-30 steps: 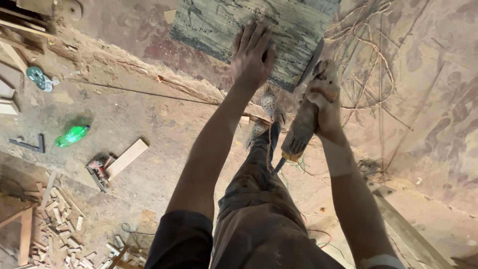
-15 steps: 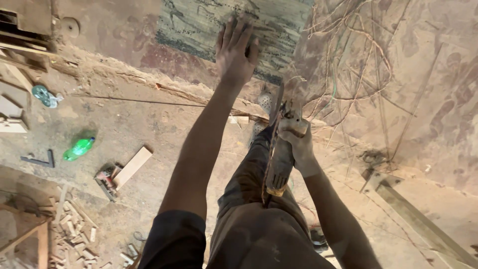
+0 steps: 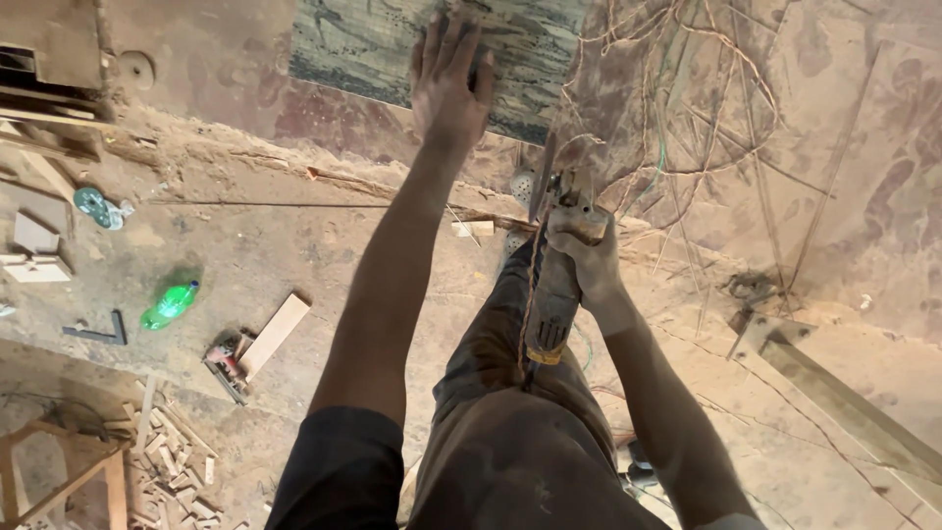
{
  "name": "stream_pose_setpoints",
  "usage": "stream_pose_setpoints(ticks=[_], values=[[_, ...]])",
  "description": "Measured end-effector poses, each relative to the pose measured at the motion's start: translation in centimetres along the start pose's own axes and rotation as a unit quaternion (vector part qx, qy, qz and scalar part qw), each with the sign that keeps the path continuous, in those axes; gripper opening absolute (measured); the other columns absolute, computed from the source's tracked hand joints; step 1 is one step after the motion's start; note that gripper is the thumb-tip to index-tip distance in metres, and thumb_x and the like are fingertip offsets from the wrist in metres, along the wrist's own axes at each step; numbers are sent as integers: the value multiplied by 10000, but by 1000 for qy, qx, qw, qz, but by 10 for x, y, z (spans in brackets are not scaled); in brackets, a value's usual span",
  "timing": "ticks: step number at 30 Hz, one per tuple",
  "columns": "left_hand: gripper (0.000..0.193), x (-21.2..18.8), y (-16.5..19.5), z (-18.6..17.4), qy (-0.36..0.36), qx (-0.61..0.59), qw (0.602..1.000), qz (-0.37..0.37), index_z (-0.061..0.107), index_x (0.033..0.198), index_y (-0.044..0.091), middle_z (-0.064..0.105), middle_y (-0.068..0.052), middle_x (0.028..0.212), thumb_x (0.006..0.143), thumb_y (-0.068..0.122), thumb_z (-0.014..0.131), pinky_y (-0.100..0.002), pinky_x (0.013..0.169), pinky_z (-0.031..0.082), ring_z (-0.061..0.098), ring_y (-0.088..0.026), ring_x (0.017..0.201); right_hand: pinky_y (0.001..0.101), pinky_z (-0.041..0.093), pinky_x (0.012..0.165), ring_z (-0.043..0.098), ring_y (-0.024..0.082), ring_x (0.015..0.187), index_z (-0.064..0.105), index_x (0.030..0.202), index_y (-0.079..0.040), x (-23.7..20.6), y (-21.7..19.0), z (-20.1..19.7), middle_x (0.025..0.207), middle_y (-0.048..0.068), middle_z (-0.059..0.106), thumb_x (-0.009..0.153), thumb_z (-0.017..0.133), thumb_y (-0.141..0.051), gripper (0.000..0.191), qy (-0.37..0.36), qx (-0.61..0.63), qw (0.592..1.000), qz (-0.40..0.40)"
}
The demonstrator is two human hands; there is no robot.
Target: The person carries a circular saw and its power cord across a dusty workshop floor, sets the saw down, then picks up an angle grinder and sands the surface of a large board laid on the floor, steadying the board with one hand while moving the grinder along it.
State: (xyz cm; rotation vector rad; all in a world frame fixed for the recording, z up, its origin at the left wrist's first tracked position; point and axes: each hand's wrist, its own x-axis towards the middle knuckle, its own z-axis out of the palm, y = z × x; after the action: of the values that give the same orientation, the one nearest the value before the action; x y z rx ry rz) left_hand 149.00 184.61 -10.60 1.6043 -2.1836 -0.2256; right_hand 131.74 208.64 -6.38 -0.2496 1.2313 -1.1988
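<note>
My left hand [image 3: 448, 80] lies flat with fingers spread on a greenish patterned panel [image 3: 373, 44] near its right end, arm stretched out straight. My right hand [image 3: 581, 253] grips the body of a dusty angle grinder [image 3: 551, 285] with a yellow-tipped rear end. Its disc [image 3: 542, 177] points up toward the panel's lower right edge. A cord trails from the grinder down past my leg [image 3: 491, 393]. One shoe [image 3: 523, 185] shows beside the disc.
The floor is covered in sawdust. A green plastic bottle [image 3: 169, 305], a wood offcut [image 3: 275, 335] with a small tool [image 3: 226, 361], a metal square [image 3: 98, 332] and a heap of wood scraps [image 3: 172, 466] lie left. Tangled wires [image 3: 687, 108] spread at right, above a long wooden beam [image 3: 844, 397].
My right hand has drawn the grinder back and turned it so its disc faces the panel's edge. My left hand stays pressed on the panel. The view has shifted slightly.
</note>
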Motion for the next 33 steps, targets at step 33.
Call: stream_pose_setpoints(ticks=[33], values=[[416, -6, 6, 12, 46, -27, 999, -4, 738, 1283, 121, 583, -84, 1502, 1026, 316, 475, -552, 1250, 339, 483, -355, 1466, 409, 529, 565, 595, 269, 671, 639, 1113, 57, 60, -46, -4, 853, 157, 622, 824, 701, 45, 296, -69, -72, 994, -53]])
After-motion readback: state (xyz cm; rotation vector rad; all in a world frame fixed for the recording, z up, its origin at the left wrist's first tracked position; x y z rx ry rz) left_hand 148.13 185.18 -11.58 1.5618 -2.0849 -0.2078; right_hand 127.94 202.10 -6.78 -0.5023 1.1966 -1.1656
